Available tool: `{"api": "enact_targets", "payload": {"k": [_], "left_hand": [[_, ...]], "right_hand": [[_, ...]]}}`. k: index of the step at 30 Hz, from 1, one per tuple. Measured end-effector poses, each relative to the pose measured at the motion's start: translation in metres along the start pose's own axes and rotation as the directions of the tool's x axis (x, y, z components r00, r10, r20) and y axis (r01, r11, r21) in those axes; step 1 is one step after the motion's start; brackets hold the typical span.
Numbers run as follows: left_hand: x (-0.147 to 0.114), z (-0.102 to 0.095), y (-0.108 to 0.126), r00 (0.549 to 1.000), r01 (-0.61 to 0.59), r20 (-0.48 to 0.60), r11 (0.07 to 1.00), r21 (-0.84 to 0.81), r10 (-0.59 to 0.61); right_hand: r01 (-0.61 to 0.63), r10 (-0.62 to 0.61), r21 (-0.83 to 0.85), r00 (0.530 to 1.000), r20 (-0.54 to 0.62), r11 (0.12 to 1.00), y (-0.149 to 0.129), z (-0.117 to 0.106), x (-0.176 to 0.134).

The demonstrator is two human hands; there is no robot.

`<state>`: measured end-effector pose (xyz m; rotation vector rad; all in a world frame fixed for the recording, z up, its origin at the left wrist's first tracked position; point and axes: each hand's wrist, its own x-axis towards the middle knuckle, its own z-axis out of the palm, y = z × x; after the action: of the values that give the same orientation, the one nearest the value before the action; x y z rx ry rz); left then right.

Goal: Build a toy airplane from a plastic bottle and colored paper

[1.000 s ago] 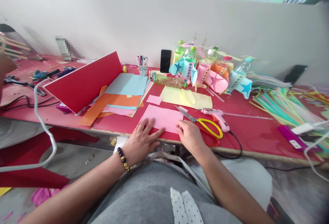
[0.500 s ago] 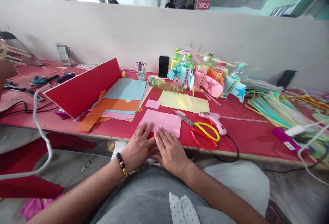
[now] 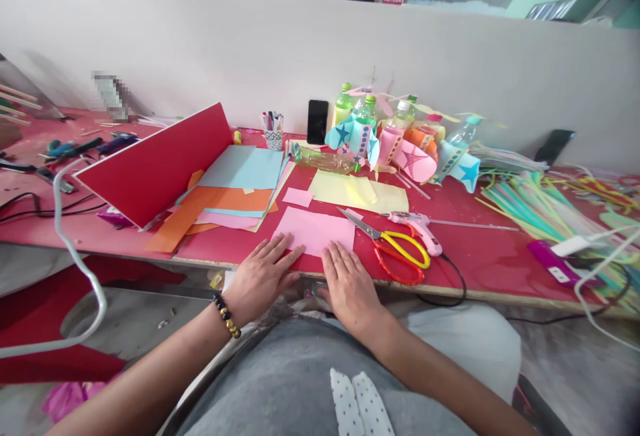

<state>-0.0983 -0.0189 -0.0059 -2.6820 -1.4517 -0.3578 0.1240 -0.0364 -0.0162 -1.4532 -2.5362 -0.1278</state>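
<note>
A sheet of pink paper [image 3: 315, 228] lies flat at the table's front edge. My left hand [image 3: 264, 275] rests with its fingertips on the sheet's lower left, fingers stretched out. On the lower right corner lie the flat fingers of my right hand [image 3: 349, 283]. Neither hand grips anything. Just right of the sheet are scissors [image 3: 395, 246] with one yellow and one red handle, blades partly apart and tips near the paper. Behind them is a pink glue gun [image 3: 417, 226] with a black cord. A smaller pink piece [image 3: 298, 197] sits above the sheet.
Stacked coloured paper [image 3: 240, 173] and a red upright board [image 3: 165, 166] stand to the left. Bottle planes [image 3: 395, 139], a lying plastic bottle [image 3: 325, 161], a pen cup [image 3: 273, 139] and a phone [image 3: 317, 123] line the back. Coloured strips [image 3: 530, 206] and a purple box [image 3: 555, 264] are right.
My hands have moved apart along the paper's lower edge, the left one leftward and the right one rightward. The view has tilted slightly downward.
</note>
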Motion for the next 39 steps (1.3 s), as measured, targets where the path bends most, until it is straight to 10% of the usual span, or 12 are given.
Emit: {"api": "enact_targets", "payload": {"k": [13, 23, 27, 30, 34, 39], "left_hand": [[-0.011, -0.001, -0.012, 0.994, 0.064, -0.093, 0.997, 0.029, -0.061], [-0.046, 0.004, -0.009, 0.944, 0.014, -0.328, 0.999, -0.051, -0.030], [-0.045, 0.005, -0.010, 0.920, -0.020, -0.391, 0.996, -0.084, -0.014], [-0.043, 0.005, -0.004, 0.918, -0.058, -0.396, 0.995, -0.086, 0.019], [-0.047, 0.006, 0.007, 0.907, -0.166, -0.412, 0.974, -0.152, 0.090], [-0.058, 0.010, 0.006, 0.890, 0.023, -0.387, 0.870, -0.492, -0.243]], "right_hand": [[-0.132, 0.130, -0.028, 0.989, -0.073, 0.991, 0.022, -0.003, -0.043], [-0.082, 0.153, 0.300, 0.963, -0.221, 0.950, 0.022, -0.022, -0.062], [-0.245, 0.331, 0.633, 0.943, -0.019, 0.734, 0.014, -0.029, -0.065], [-0.425, 0.374, 0.807, 0.886, 0.276, 0.411, 0.012, -0.018, -0.065], [-0.445, 0.440, 0.895, 0.811, 0.385, 0.036, 0.013, 0.006, -0.059], [-0.382, 0.469, 0.920, 0.800, 0.375, -0.084, 0.017, 0.020, -0.053]]}}
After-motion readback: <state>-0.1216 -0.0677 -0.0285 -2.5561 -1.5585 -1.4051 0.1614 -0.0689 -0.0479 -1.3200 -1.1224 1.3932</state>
